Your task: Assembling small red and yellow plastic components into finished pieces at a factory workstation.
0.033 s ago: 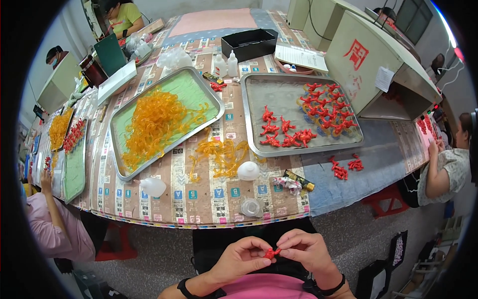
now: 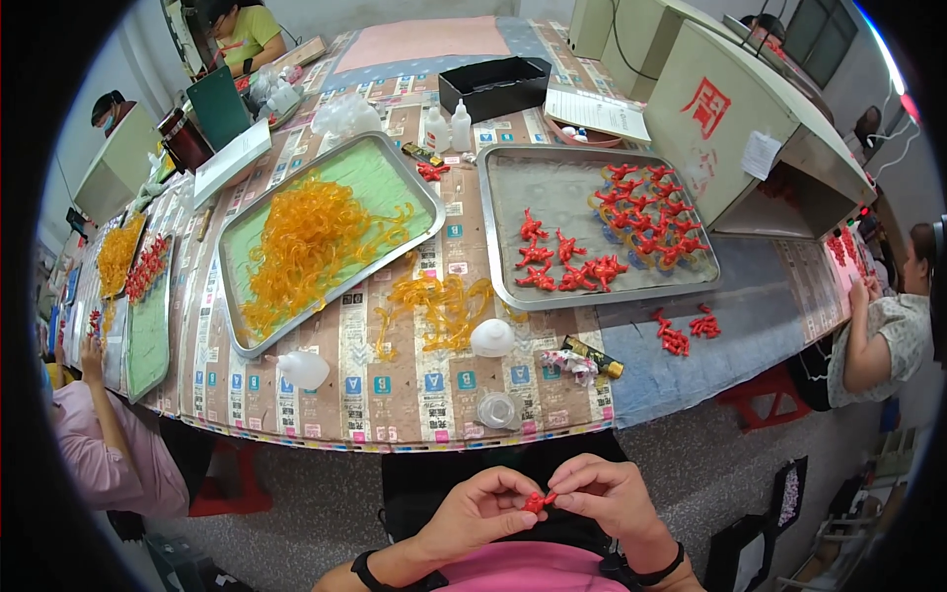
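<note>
Over my lap, in front of the table's near edge, my left hand [image 2: 490,510] pinches a small red plastic figure [image 2: 534,502] between thumb and fingers. My right hand [image 2: 604,495] is closed on a slim red part [image 2: 551,497] that meets the figure; whether the two are joined I cannot tell. Beyond my hands, a metal tray [image 2: 604,298] bears several red figures, those at its right standing among clear yellowish and blue pieces. Another metal tray [image 2: 229,308], lined in green, holds a heap of curly orange translucent strips [image 2: 314,232].
Loose orange strips [image 2: 439,308] lie between the trays. Near the front edge are white squeeze bottles [image 2: 491,338], a clear glass jar [image 2: 498,410] and a crumpled tube [image 2: 592,359]. Small red parts [image 2: 674,335] rest on blue cloth. A metal cabinet [image 2: 755,128] stands at right. Co-workers sit on both sides.
</note>
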Demonstrator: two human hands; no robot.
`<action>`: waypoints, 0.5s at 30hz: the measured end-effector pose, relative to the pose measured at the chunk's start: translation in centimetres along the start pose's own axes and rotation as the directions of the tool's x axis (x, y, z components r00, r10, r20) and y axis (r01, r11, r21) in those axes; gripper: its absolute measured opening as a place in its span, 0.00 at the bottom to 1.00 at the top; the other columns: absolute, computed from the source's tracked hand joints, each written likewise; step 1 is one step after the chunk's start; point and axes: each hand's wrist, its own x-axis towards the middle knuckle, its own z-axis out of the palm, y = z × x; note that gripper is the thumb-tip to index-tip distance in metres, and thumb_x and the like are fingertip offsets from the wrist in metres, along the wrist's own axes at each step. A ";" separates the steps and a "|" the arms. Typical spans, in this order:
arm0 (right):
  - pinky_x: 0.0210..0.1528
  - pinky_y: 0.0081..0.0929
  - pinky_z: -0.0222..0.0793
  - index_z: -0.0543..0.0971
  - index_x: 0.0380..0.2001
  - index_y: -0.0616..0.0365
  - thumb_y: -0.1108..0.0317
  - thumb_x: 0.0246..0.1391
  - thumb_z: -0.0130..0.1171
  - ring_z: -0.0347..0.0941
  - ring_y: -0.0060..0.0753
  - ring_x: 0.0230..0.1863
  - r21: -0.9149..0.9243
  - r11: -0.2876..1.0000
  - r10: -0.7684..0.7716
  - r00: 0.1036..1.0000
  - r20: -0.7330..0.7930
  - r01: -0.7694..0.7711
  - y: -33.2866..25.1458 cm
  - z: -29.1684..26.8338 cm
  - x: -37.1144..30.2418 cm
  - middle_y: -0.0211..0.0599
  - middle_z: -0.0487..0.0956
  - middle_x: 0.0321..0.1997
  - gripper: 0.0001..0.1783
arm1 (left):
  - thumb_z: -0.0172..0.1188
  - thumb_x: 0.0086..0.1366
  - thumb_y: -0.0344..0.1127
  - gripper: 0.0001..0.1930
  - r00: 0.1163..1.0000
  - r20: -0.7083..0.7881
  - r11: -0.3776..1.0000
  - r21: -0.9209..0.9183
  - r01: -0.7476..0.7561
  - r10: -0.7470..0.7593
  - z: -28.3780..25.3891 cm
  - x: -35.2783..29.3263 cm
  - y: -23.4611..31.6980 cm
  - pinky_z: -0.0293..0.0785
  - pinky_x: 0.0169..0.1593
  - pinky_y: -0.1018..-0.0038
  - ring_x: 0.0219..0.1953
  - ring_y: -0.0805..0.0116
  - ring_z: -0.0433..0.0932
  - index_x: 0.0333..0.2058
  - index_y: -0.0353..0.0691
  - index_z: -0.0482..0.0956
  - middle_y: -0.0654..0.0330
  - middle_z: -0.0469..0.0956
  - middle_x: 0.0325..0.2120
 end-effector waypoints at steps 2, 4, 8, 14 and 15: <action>0.42 0.19 0.70 0.82 0.32 0.63 0.82 0.45 0.63 0.73 0.25 0.39 -0.037 0.994 -0.100 0.993 0.060 0.102 0.3 -0.4 0.0 0.39 0.76 0.41 0.09 | 0.57 0.60 0.21 0.12 0.999 0.043 1.000 -0.022 0.007 -0.006 -0.1 0.1 0.0 0.74 0.47 0.77 0.43 0.70 0.75 0.42 0.36 0.69 0.56 0.73 0.42; 0.42 0.19 0.70 0.82 0.32 0.63 0.82 0.45 0.63 0.73 0.25 0.39 -0.010 0.995 -0.097 0.994 0.051 0.098 0.4 -0.5 -0.1 0.39 0.76 0.41 0.09 | 0.58 0.59 0.20 0.11 0.999 0.028 1.000 -0.024 0.018 -0.018 -0.1 0.1 0.2 0.74 0.45 0.76 0.42 0.68 0.76 0.39 0.36 0.69 0.55 0.72 0.41; 0.42 0.18 0.70 0.82 0.32 0.64 0.82 0.45 0.63 0.73 0.24 0.40 0.042 0.996 -0.085 0.996 0.036 0.083 0.4 -0.5 -0.4 0.39 0.76 0.40 0.08 | 0.58 0.58 0.20 0.10 0.996 0.046 0.997 -0.006 -0.076 0.076 -1.1 0.1 -0.8 0.76 0.43 0.75 0.41 0.66 0.77 0.37 0.36 0.69 0.54 0.71 0.40; 0.41 0.18 0.70 0.81 0.32 0.64 0.83 0.45 0.62 0.73 0.25 0.40 0.063 0.994 -0.095 0.995 0.037 0.093 1.1 -0.8 -0.5 0.40 0.76 0.41 0.08 | 0.57 0.60 0.23 0.07 1.000 0.000 1.000 0.000 -0.013 0.013 -0.5 0.0 -0.3 0.76 0.48 0.71 0.42 0.62 0.77 0.37 0.34 0.71 0.53 0.71 0.40; 0.41 0.18 0.70 0.81 0.32 0.64 0.83 0.45 0.62 0.73 0.25 0.40 0.063 0.994 -0.095 0.995 0.036 0.093 1.2 -0.8 -0.4 0.40 0.76 0.41 0.08 | 0.57 0.60 0.23 0.07 1.000 0.001 1.000 0.000 -0.012 0.012 -0.5 0.0 -0.4 0.76 0.48 0.71 0.42 0.62 0.77 0.37 0.34 0.71 0.53 0.71 0.40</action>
